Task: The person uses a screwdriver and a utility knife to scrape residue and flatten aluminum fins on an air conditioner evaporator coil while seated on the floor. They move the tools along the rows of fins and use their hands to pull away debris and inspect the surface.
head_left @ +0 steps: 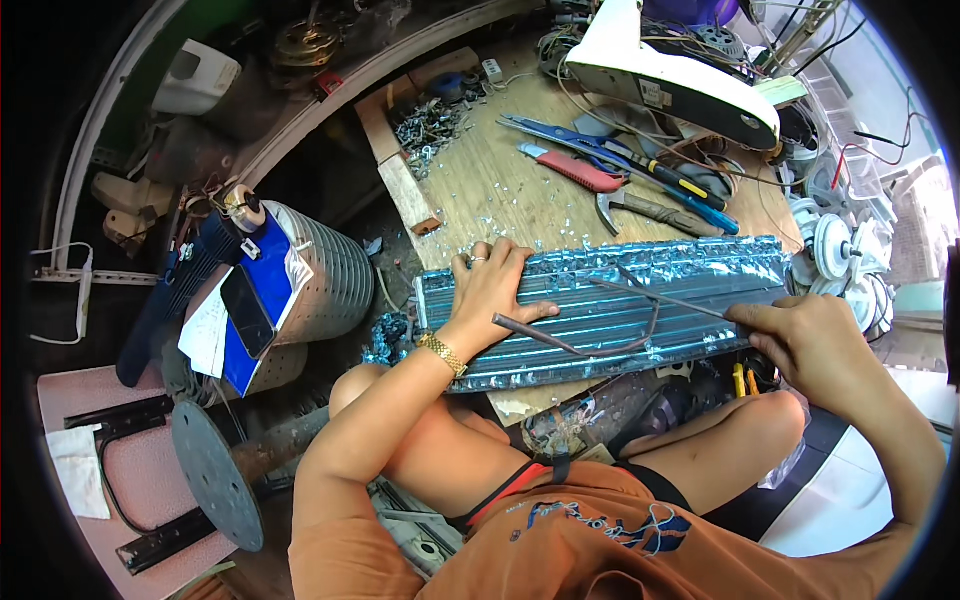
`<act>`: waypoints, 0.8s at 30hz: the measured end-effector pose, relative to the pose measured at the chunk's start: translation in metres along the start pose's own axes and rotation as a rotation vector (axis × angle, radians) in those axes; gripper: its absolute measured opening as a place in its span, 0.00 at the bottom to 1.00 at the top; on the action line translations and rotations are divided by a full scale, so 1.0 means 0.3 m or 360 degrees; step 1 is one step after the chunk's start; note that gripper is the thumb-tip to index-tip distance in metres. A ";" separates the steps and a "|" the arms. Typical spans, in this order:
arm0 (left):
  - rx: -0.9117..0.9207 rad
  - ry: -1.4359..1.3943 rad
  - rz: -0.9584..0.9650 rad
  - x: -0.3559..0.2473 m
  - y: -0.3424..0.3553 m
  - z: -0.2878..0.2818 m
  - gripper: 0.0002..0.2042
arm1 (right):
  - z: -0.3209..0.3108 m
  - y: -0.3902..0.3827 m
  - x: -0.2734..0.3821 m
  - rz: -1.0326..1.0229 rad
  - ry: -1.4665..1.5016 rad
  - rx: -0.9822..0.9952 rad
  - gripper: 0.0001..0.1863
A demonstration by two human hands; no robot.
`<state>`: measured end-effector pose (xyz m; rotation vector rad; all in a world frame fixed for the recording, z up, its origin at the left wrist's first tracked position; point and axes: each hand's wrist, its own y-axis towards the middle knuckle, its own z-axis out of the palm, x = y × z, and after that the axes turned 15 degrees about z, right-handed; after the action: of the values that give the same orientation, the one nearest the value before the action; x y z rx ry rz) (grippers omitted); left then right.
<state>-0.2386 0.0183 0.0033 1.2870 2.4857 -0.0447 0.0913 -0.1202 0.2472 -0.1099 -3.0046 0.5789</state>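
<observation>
Ribbed panel, one: dark with a blue sheen, lying lengthwise along the near edge of the wooden desk, before the seated person. Its far side is ragged with shiny shreds; the grooves across its middle look largely whole.

Left hand: laid on the panel's left end, grip spread, pinching nothing; gold wristband.

Right hand: above the panel's right end, grip pressed together, thumb against fingers, on a thin rod that points inward over the grooves.

Bent bar, one: across the panel, near the left thumb; whether they touch, I cannot tell.

Also on the desk: heap of screws, far left corner; red knife and hammer, beyond the panel; pale flakes, scattered.

Condition of the work, as I judge it from here: partway. The far side appears broken up; most of the grooved face seems yet to be opened.
</observation>
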 end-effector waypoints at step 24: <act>0.0011 -0.0003 -0.0020 0.001 -0.014 0.008 0.44 | 0.050 -0.073 0.075 0.0007 -0.0359 -0.0123 0.16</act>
<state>-0.2415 0.0156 0.0005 1.2739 2.4943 -0.0572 0.0663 -0.1442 0.2430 -0.0597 -3.2469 0.5069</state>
